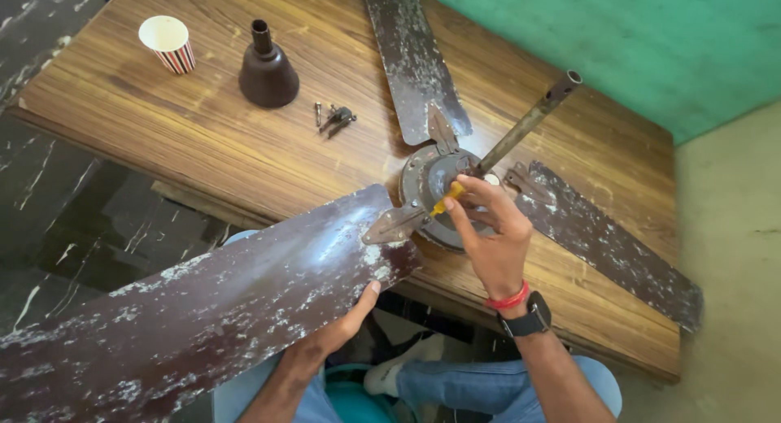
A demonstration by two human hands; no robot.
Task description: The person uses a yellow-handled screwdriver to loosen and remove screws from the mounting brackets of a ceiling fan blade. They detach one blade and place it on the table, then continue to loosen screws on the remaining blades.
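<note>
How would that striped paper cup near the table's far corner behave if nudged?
The paper cup looks light and thin-walled, so it would probably slide or tip easily. Standing upright with a narrow base near the table corner, it might topple off and, tapered, roll in a curve.
</note>
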